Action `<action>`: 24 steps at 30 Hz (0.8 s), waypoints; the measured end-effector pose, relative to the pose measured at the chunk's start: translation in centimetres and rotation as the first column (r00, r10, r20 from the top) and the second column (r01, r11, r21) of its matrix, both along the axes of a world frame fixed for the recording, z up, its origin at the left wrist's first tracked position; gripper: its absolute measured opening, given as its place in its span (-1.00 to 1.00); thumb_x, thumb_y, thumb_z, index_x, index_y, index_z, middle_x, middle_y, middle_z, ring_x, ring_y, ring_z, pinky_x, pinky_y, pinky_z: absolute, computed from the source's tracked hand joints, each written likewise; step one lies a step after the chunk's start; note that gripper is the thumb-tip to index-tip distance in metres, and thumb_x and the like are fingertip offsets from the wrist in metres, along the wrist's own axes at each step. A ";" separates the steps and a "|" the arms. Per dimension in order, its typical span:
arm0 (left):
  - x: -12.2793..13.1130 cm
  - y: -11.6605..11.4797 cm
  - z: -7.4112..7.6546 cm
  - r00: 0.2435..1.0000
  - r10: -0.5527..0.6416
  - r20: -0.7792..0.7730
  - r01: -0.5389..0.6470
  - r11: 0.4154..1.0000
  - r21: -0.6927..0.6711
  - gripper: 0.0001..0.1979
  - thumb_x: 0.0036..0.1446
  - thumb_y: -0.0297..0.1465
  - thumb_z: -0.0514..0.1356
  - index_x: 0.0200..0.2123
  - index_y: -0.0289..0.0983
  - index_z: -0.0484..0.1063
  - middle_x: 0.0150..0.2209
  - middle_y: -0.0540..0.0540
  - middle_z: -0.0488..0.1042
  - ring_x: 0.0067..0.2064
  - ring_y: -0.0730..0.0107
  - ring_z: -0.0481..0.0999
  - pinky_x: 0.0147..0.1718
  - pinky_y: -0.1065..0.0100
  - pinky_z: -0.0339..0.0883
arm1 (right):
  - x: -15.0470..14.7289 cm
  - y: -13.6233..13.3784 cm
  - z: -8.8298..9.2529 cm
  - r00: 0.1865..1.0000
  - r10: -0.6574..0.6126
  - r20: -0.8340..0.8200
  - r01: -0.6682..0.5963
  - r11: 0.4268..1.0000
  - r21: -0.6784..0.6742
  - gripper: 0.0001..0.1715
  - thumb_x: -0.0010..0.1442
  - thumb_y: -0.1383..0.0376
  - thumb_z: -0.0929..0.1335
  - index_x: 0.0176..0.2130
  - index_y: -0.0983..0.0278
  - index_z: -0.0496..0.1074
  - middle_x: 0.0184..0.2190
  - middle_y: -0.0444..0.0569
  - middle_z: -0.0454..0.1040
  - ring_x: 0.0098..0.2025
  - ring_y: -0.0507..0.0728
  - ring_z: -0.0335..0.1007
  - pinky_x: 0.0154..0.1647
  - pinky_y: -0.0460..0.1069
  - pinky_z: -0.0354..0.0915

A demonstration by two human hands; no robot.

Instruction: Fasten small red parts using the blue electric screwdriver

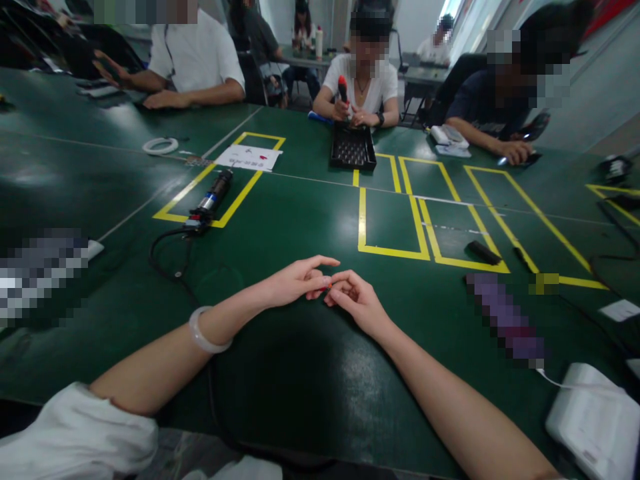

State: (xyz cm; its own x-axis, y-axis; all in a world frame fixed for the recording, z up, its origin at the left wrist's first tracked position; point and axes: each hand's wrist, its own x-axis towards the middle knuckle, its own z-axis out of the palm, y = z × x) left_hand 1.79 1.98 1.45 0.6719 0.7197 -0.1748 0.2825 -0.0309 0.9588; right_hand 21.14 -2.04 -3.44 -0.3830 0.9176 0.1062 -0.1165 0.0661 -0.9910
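Observation:
Both my hands meet over the green table, fingertips close together. My left hand point(303, 280) has its index finger stretched out, while the thumb and the other fingers pinch a tiny red-orange piece point(329, 287). From the other side, the curled fingers and thumb of my right hand point(359, 300) close around the same spot. The piece is mostly hidden by the fingers, so its kind cannot be made out. A pale bangle point(204, 330) circles my left wrist.
Left ahead lies a black cylindrical tool point(213, 199) with a cable, near a white paper sheet point(249, 158). A black tray point(353, 147) stands before a person opposite. Yellow tape point(395, 253) marks rectangles. At right are a black bar point(483, 253) and a white box point(595, 423).

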 end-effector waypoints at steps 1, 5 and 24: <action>0.0 0.0 -0.3 1.000 -0.008 0.003 0.008 1.000 -0.012 -0.43 0.22 -0.16 0.12 0.22 -0.31 0.17 -0.54 0.09 0.30 -0.47 0.50 0.33 -0.45 0.45 0.18 | 0.0 0.0 0.0 1.000 0.000 -0.013 0.000 1.000 -0.008 -0.65 0.20 0.07 0.40 -0.14 0.23 0.33 -0.41 -0.12 0.49 -0.35 0.06 0.46 -0.24 0.00 0.39; 0.1 0.1 -0.7 1.000 -0.012 0.003 0.012 0.999 -0.043 -0.42 0.21 -0.18 0.14 0.22 -0.32 0.16 -0.51 0.08 0.33 -0.46 0.49 0.35 -0.43 0.44 0.22 | -0.2 0.1 -0.1 1.000 0.002 -0.031 -0.003 1.000 -0.028 -0.66 0.17 0.10 0.42 -0.15 0.24 0.34 -0.38 -0.10 0.49 -0.36 0.05 0.46 -0.25 0.00 0.39; -0.5 -0.4 -0.6 0.994 0.064 -0.091 -0.020 0.907 0.421 -0.78 0.16 -0.28 0.21 -0.17 -0.28 0.39 -0.17 -0.09 0.46 -0.11 0.38 0.48 -0.06 0.32 0.36 | 0.0 0.4 -0.7 0.974 -0.177 0.141 0.154 0.975 0.162 -0.79 0.18 0.28 0.39 -0.15 0.24 0.38 -0.31 -0.07 0.45 -0.35 0.05 0.37 -0.29 -0.03 0.31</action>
